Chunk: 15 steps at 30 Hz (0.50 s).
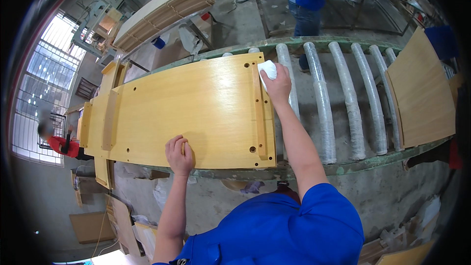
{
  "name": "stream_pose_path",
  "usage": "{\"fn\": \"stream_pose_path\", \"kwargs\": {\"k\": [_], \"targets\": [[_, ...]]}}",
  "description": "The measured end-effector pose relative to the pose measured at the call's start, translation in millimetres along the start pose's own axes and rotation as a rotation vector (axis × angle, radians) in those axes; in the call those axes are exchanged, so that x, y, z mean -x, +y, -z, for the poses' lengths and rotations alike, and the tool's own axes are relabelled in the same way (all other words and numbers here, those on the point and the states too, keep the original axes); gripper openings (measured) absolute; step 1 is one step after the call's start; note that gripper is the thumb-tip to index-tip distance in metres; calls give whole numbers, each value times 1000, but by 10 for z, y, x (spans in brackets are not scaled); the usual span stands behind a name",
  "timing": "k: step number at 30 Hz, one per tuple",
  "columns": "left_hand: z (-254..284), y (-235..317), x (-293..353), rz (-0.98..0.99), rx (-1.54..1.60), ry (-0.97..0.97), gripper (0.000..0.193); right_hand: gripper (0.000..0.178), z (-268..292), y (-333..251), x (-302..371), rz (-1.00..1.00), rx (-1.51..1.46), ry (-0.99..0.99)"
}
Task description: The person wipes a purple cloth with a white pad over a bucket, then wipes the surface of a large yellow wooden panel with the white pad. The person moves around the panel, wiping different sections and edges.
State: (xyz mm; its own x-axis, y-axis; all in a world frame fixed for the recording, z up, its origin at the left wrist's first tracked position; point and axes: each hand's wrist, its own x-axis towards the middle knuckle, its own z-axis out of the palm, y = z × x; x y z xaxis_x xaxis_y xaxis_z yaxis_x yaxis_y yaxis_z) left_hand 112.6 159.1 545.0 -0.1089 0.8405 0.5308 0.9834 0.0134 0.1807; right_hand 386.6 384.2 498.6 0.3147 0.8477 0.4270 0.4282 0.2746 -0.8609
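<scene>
A long yellow-varnished wooden panel (171, 113) lies flat on the roller conveyor, with dark drilled holes near its edges. A narrow wooden strip (259, 113) runs across its right end, and another crosspiece (109, 120) crosses it farther left. My right hand (278, 86) is closed round a wadded white cloth (268, 70), pressed against the panel's far right corner beside the strip. Near the panel's front edge rests my left hand (179, 155), its fingers curled in. Whatever is inside those fingers, if anything, is hidden.
Plastic-wrapped rollers (321, 98) continue rightward to a leaning plywood board (422, 93). Beyond the conveyor, a person in blue (308, 0) stands by a metal-framed table, near a stack of boards (167, 12) farther left. Another person in red (64, 145) is at far left.
</scene>
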Motion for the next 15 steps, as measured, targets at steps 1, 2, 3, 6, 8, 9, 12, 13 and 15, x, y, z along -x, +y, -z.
{"fn": "stream_pose_path", "kwargs": {"k": [1,2,3,6,8,9,12,13,15], "targets": [[-2,3,1,-1,1,5,7,35,15,-3,3,22,8,5],[4,3,7,-3,0,8,7,33,26,-7,22,42,15,8],[3,3,10,-9,-3,10,6,32,40,-12,45,61,21,13],[8,-6,16,-24,-9,16,6,30,100,-54,134,95,19,36],[14,-9,28,-29,-5,22,6,29,157,-85,209,91,33,31],[17,-11,31,-35,-5,24,6,29,189,-98,250,90,41,30],[11,-27,43,-54,-4,30,6,29,306,-129,378,78,77,4],[8,-38,39,-60,-3,32,6,28,347,-139,419,91,78,15],[5,-53,51,-71,-2,35,5,28,435,-170,530,111,82,38]]}}
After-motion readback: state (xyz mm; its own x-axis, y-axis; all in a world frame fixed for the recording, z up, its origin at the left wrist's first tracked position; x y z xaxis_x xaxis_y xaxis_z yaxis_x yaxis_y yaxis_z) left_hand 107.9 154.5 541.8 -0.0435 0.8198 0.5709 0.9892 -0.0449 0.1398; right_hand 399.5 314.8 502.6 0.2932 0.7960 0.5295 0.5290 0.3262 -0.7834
